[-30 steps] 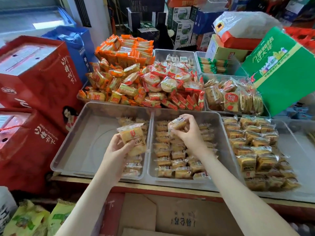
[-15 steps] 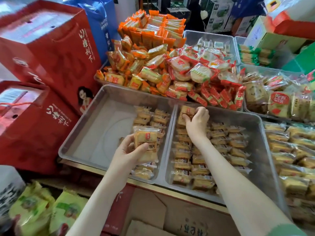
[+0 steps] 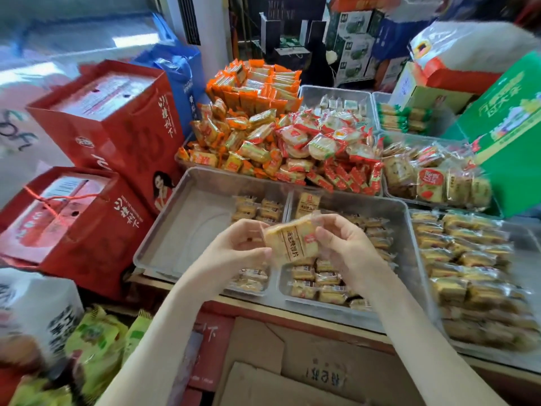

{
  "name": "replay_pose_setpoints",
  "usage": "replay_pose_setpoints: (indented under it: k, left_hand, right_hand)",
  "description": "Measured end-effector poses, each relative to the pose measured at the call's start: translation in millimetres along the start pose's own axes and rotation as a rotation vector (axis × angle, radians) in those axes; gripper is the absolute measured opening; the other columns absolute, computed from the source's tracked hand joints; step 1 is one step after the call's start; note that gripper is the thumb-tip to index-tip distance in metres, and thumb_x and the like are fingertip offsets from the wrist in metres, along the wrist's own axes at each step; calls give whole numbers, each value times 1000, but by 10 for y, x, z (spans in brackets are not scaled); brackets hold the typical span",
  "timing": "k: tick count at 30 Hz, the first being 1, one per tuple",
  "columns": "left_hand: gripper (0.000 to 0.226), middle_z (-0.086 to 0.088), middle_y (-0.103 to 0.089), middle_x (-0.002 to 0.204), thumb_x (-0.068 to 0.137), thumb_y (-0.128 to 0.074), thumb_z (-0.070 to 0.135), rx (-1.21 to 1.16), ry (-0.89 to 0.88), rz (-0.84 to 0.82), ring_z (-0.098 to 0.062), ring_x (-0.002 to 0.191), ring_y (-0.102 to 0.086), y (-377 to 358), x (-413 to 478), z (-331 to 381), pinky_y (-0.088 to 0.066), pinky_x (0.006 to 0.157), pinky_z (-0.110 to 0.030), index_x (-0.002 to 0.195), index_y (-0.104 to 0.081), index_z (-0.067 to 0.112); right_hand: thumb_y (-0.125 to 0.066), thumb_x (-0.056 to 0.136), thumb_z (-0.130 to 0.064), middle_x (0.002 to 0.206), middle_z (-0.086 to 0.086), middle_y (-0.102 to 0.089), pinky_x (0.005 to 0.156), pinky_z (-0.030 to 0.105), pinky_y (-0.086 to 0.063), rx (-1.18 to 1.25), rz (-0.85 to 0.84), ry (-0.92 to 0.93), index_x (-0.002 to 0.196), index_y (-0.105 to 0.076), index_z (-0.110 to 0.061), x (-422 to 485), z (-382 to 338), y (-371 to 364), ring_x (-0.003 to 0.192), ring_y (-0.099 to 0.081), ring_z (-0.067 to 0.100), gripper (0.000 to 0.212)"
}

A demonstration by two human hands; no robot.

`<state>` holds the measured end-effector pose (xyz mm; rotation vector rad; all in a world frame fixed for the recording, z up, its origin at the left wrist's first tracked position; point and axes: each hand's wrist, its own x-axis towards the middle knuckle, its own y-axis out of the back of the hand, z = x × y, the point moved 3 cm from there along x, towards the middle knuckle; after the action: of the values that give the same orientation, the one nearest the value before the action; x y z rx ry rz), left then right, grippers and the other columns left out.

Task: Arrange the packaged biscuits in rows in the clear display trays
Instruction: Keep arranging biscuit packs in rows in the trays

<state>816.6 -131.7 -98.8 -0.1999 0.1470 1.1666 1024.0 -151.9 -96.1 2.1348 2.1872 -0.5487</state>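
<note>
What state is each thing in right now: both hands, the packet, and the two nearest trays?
left hand: grips the packet's left end
right hand: pinches the packet's right end
biscuit packet: sealed, held in the air above the trays
left tray: mostly bare, packets only along its right side
middle tray: packets laid in rows
upright packet: stands on end in the middle tray's back left corner

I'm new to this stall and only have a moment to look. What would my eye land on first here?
First come the two hands at centre: the left hand and right hand together hold one biscuit packet above the clear trays. Behind them rises a bright heap of orange and red packets. Big red gift boxes are stacked at the left.
</note>
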Motion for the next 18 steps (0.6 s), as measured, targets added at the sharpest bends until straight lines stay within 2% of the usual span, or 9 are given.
replay_pose_setpoints:
  k: [3, 5, 8, 10, 12, 13, 15, 17, 18]
  left_hand:
    - [32, -5, -74, 95, 75, -75, 17, -99, -85, 149, -18, 89, -68, -65, -164, 134, -54, 69, -24, 103, -66, 8]
    - [23, -12, -74, 98, 84, -68, 14, -135, -73, 181, -22, 91, -68, -135, -259, 193, -54, 78, -30, 105, -67, 4]
    - [6, -9, -74, 88, 89, -65, 10, -161, -49, 168, -20, 85, -66, -205, -391, 256, -50, 79, -30, 91, -68, 5]
    - [9, -6, -72, 78, 85, -67, 8, -160, -88, 121, -18, 76, -65, -228, -518, 314, -50, 74, -28, 77, -67, 11]
    - [15, -4, -69, 73, 75, -76, 9, -104, -190, 59, -18, 70, -62, -235, -628, 366, -52, 68, -26, 68, -68, 20]
    - [22, 1, -67, 73, 70, -82, 8, 8, -275, 69, -16, 69, -60, -228, -697, 424, -52, 66, -26, 66, -68, 25]
    - [27, 16, -63, 80, 74, -79, 8, 441, -577, 207, -11, 74, -56, -158, -792, 527, -49, 71, -24, 74, -65, 31]
    - [8, 16, -58, 96, 93, -62, 19, 859, -990, 181, -10, 85, -55, -172, -936, 595, -45, 79, -16, 90, -59, 26]
    - [8, 13, -57, 103, 100, -50, 26, 962, -1073, 154, -10, 91, -55, -171, -983, 591, -44, 84, -15, 99, -57, 23]
  right_hand:
    - [-59, 85, -14, 99, 13, -73, 83, 44, -56, 134, 29, 45, 101, -60, -5, -238, -126, -106, 93, -70, 27, 19]
    - [-55, 92, -9, 100, 14, -73, 78, 43, -59, 123, 73, 106, 101, -60, -5, -394, -202, -189, 93, -70, 29, 11]
    - [-56, 94, -6, 95, 13, -74, 72, 43, -60, 59, 168, 202, 96, -60, -6, -568, -252, -235, 91, -71, 31, 5]
    - [-57, 93, -4, 92, 12, -74, 73, 46, -59, 32, 198, 249, 92, -60, -7, -670, -267, -258, 89, -71, 31, 4]
    - [-59, 92, -2, 89, 8, -74, 75, 45, -57, -8, 216, 311, 81, -63, -14, -774, -286, -277, 87, -70, 27, 16]
    - [-61, 91, -1, 88, 4, -74, 76, 42, -57, -61, 235, 364, 75, -64, -19, -832, -308, -273, 86, -68, 24, 24]
    - [-64, 89, 0, 87, -6, -73, 76, 30, -55, -258, 285, 527, 70, -62, -24, -961, -370, -244, 85, -66, 12, 31]
    - [-60, 93, -1, 96, -10, -71, 76, 25, -55, -507, 292, 748, 78, -59, -24, -1094, -424, -246, 91, -65, 2, 27]
    - [-56, 96, -6, 105, -7, -69, 78, 24, -56, -607, 266, 876, 84, -56, -21, -1173, -439, -254, 97, -64, -1, 19]
